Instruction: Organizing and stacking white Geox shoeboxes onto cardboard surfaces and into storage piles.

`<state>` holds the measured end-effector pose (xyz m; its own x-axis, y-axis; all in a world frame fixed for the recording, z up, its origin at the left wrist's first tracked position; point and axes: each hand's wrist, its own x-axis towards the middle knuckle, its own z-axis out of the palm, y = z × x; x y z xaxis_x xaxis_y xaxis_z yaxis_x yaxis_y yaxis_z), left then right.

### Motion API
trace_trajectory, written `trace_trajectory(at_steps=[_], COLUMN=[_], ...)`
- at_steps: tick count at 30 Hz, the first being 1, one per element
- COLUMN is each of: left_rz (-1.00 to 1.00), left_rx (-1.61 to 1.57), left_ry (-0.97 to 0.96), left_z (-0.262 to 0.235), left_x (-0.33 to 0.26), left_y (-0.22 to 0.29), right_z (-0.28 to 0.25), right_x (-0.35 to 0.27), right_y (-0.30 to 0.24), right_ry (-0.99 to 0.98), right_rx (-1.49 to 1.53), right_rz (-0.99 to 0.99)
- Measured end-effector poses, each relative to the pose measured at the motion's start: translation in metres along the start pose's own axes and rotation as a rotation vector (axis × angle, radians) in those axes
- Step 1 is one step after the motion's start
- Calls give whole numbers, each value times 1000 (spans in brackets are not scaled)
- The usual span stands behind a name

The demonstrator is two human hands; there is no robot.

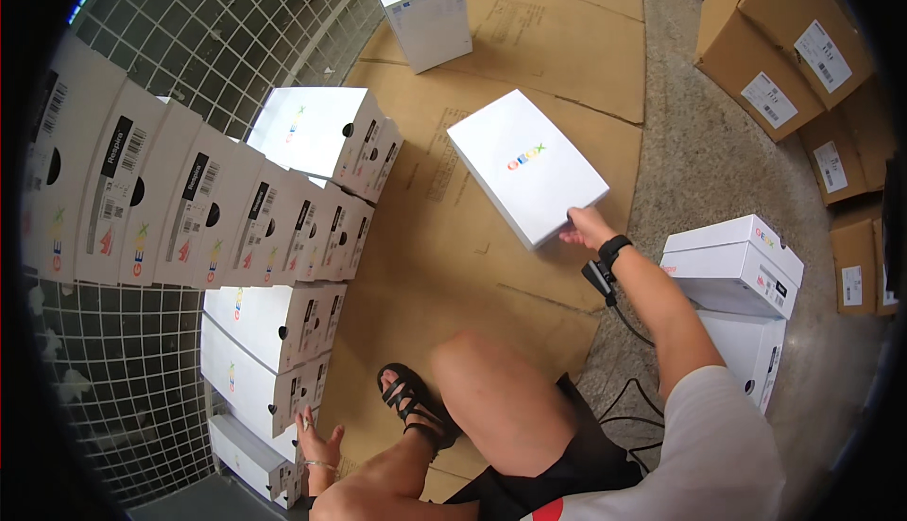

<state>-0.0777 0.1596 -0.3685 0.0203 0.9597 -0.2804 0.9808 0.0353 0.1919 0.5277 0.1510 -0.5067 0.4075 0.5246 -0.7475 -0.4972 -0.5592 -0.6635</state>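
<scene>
My right hand [584, 228] grips the near right corner of a white shoe box [525, 166] with a coloured logo on its lid, holding it above flattened cardboard [435, 266] on the floor. A black watch sits on that wrist, and a small black device on a cable [597, 278] hangs below it. My left hand [316, 445] rests low by my knee, fingers apart, touching the end of the bottom white boxes [269, 384] in the stack on the left.
Rows of white shoe boxes [189, 204] line a tiled wall [227, 20] on the left. Another white box [427, 11] stands upright farther away. Two stacked white boxes [737, 275] sit to my right, brown cartons [784, 49] beyond. My sandalled foot [414, 403] is on the cardboard.
</scene>
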Motion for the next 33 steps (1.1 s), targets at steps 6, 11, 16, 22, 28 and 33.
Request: trace_trajectory(at_steps=[6,11,16,22,28,33], left_rz=[46,49,-22,-71,-71,-116], left_rx=[-23,-45,-57,-76,-180,-913], left_ry=[-58,-61,-121,-96,-39,-358], left_z=[0,10,13,9,-17,-80], left_x=[-8,-13,-19,-21,-26,-14], left_y=[11,7,4,21,21,55], right_z=[2,23,40,21,4,19], right_x=[-21,-44,-58,-106,-173,-217], right_y=[-85,-110,-104,-82,-41,-27], right_ry=[-146,-177,-196,-205,-270,-275], right_rx=[2,-82,-90,-37,-98,-224], right_rz=[90,84,-28,-270,-419,-598])
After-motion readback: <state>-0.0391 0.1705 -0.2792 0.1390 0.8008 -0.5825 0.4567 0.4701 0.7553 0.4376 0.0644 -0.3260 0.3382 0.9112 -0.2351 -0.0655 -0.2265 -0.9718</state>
